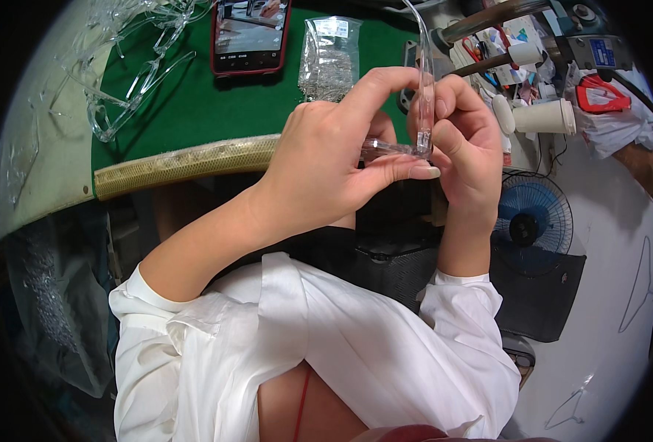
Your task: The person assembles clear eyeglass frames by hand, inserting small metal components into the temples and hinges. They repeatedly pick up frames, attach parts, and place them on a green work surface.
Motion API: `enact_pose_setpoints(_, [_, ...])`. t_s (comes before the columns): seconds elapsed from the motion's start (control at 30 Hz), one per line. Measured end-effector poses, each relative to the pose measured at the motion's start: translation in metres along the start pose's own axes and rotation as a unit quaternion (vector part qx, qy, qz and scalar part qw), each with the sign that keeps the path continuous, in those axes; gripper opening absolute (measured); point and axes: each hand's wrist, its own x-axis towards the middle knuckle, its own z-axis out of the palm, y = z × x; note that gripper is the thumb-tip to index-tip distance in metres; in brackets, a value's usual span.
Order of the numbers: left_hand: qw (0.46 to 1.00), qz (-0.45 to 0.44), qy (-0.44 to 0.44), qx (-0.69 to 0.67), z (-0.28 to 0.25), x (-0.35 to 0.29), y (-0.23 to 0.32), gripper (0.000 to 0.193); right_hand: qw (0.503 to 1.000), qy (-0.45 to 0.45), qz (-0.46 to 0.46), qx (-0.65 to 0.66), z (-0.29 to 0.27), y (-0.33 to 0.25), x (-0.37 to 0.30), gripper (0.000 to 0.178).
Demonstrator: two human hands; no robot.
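A clear plastic eyeglass frame (424, 96) is held up between my hands, just beyond the bench's near edge. One temple stands upright from the corner of the frame, and the rest runs left under my left fingers. My left hand (319, 144) is closed on the frame, its thumb lying along the lower part near the hinge corner. At the same corner, on the right, my right hand (468, 144) has curled fingers and thumb pinched against the temple. Whether a small part sits between the right fingertips is hidden. Beyond my left hand lies a clear bag (329, 62) of tiny metal pieces.
Several clear eyeglass frames (131, 103) lie heaped at the left on the green bench mat (172, 118). A phone (247, 65) lies at the back. At right are a bench machine (592, 51), a white cup (547, 118) and a blue fan (529, 214). Yellowish edging (186, 166) lines the bench.
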Motion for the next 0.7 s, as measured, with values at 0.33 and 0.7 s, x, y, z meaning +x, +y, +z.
enact_pose_setpoints(0.33, [0.991, 0.06, 0.058, -0.108, 0.041, 0.053, -0.017, 0.055, 0.984, 0.142, -0.092, -0.052, -0.017, -0.002, -0.006, 0.03])
enact_pose_setpoints(0.7, [0.986, 0.087, 0.026, -0.142, 0.106, 0.128, -0.039, 0.011, 0.947, 0.252, -0.151, -0.128, -0.114, -0.041, 0.013, 0.024])
